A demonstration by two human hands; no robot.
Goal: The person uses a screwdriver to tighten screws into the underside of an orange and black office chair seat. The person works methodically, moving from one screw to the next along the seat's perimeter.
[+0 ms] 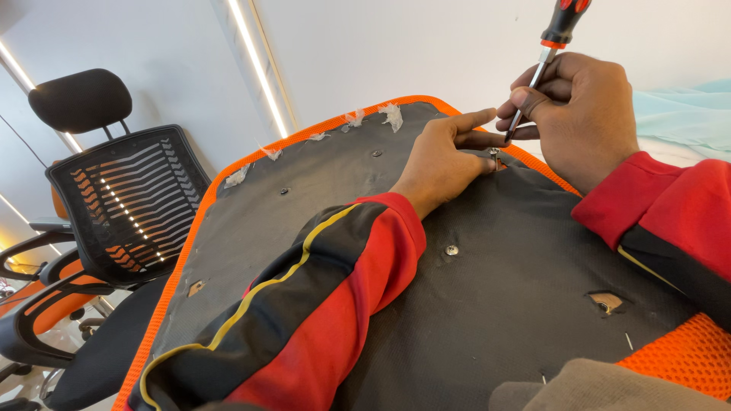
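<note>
Screwdriver [550, 53]: red-and-black handle, bright metal shank. Long axis runs steeply from upper right, where the handle leaves the top edge of the view, down and to the left; tip points down at a small metal fitting [495, 154] near the far edge of the seat pad [289, 198]. Held above that far edge, right of centre.

Right hand [575, 114]: fingers closed around the shank low down, just above the tip; thumb pressed against it. Sleeve red and black.

Left hand [445, 160]: lying on the pad, forefinger stretched toward the fitting, fingertips just beside the screwdriver tip; grasping nothing that can be made out. Sleeve red and black with a yellow stripe.

Seat pad: upturned, underside covered in dark grey fabric, orange mesh border, scraps of clear plastic along the far rim. Round metal stud [451, 250] near the middle; torn opening [607, 302] showing wood to the right.

Office chair [122, 198]: black mesh back with headrest, standing left of the pad.
</note>
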